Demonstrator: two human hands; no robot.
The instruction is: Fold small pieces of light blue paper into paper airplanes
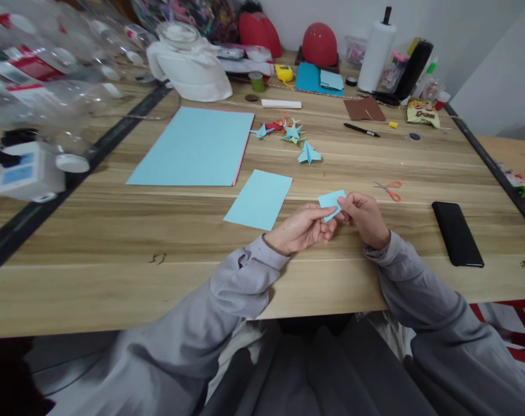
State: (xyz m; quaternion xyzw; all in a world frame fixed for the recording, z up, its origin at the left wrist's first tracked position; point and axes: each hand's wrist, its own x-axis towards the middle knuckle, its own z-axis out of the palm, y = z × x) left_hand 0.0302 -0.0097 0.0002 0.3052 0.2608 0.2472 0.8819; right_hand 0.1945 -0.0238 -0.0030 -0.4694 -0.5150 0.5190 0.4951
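Note:
A small light-blue piece of paper [330, 200] is held above the table between both hands. My left hand [308, 227] pinches its lower edge, thumb on top. My right hand [363, 216] grips its right side with thumb and fingers. To the left of the hands, a blue sheet [259, 200] lies flat on the wood. Beyond it rests a larger stack of blue paper [197, 147] with a pink edge. A folded blue paper plane [309, 153] sits behind the hands, near several small folded paper pieces [292, 133] in blue, red and green.
Orange-handled scissors [392, 189] and a black phone [457, 234] lie to the right. A pen [361, 130] and brown paper [364, 109] are farther back. Plastic bottles [50, 92] crowd the left; a white paper roll [376, 56] stands at the back.

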